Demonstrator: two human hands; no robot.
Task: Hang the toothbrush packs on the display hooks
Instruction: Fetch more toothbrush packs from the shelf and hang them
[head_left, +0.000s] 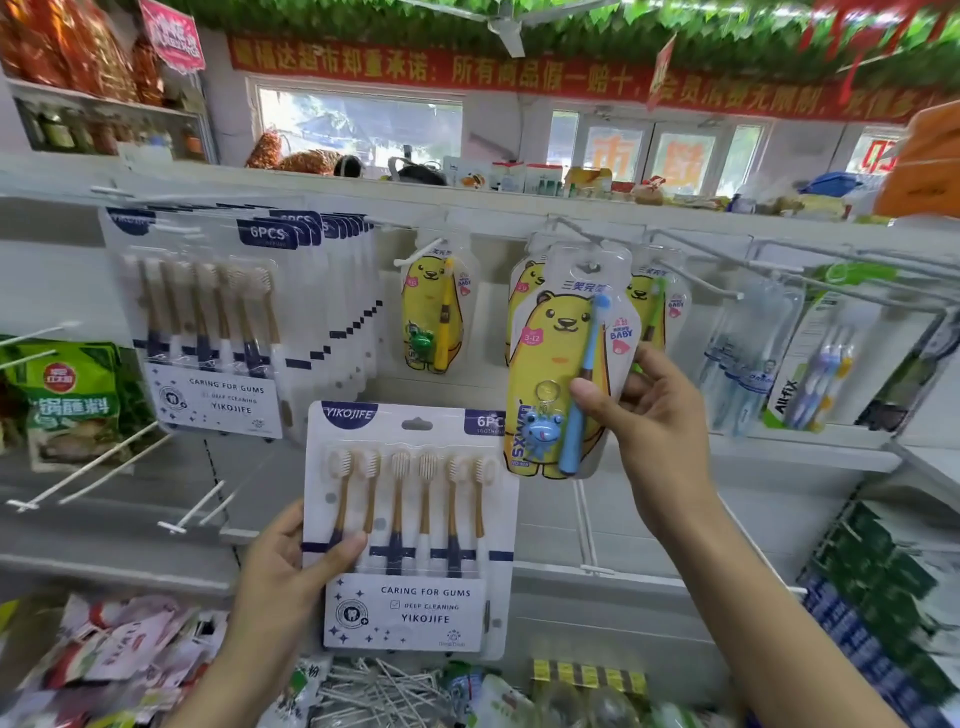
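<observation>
My left hand (298, 558) grips the left edge of a white six-brush YIKOJIFE pack (410, 530), held upright below the hooks. My right hand (649, 415) pinches a yellow bear kids' toothbrush pack (563, 364) with a blue brush and a blue frog keyring. That pack's top hole (588, 267) sits at the tip of a display hook (597, 240). More bear packs (434, 317) hang on neighbouring hooks. A thick row of YIKOJIFE packs (218, 332) hangs at the upper left.
Bare white hooks (93, 467) stick out at the lower left. Long wire hooks (810, 254) reach out at the upper right, with other toothbrush packs (810, 364) beneath. Green snack bags (72, 395) hang at far left. Loose packets (130, 654) fill the bin below.
</observation>
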